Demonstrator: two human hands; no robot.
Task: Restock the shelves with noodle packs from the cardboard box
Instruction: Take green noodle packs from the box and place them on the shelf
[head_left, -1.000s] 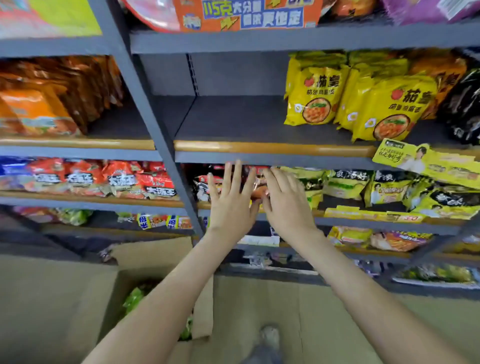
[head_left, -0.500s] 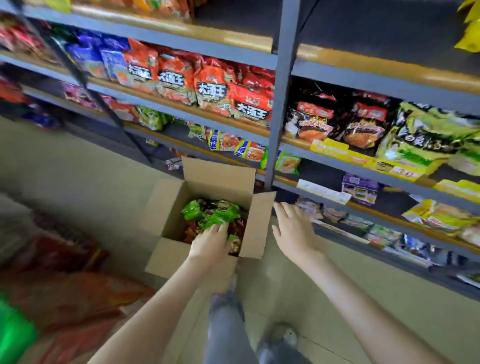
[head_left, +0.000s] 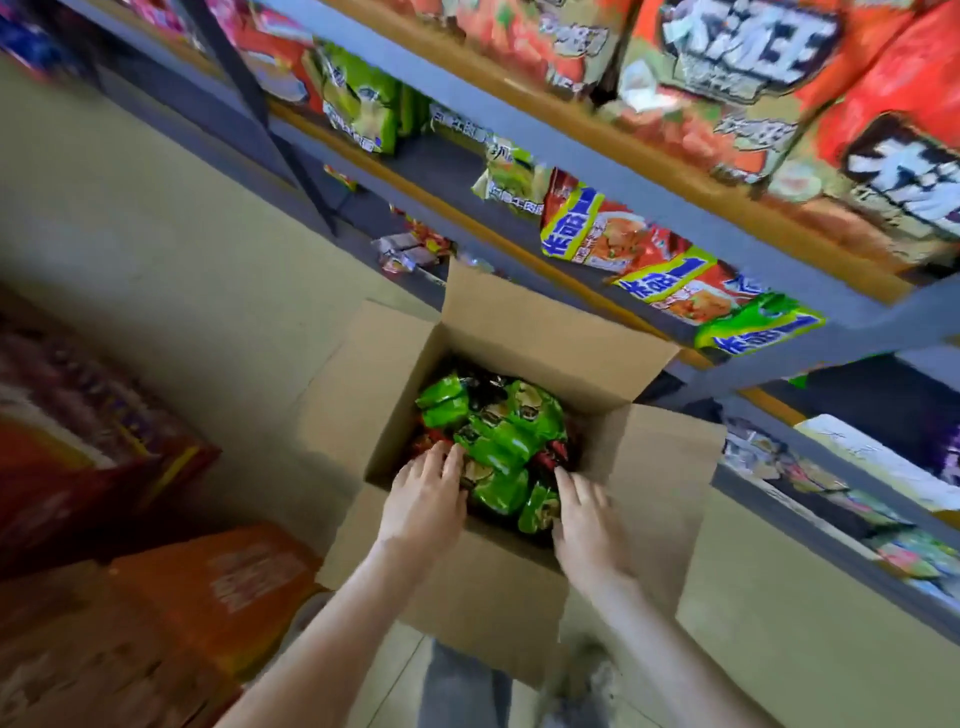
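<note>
An open cardboard box (head_left: 550, 343) stands on the floor in front of the shelves, its flaps folded out. Inside lie several green noodle packs (head_left: 501, 439) with dark and red ones under them. My left hand (head_left: 423, 501) reaches over the box's near wall, fingers apart, fingertips touching the left side of the green packs. At the right side of the same pile is my right hand (head_left: 584, 514), fingers spread and fingertips against the packs. Neither hand has closed around a pack.
Grey metal shelves (head_left: 644, 205) run diagonally across the top right, stocked with red, orange and green noodle packs (head_left: 670, 260). Red and orange cartons (head_left: 228, 587) sit on the floor at the left. My legs and a shoe (head_left: 587, 680) are below the box.
The view dropped from the shelf to the box. Both hands came down from the shelf and now reach into the box, one on each side of the green packs.
</note>
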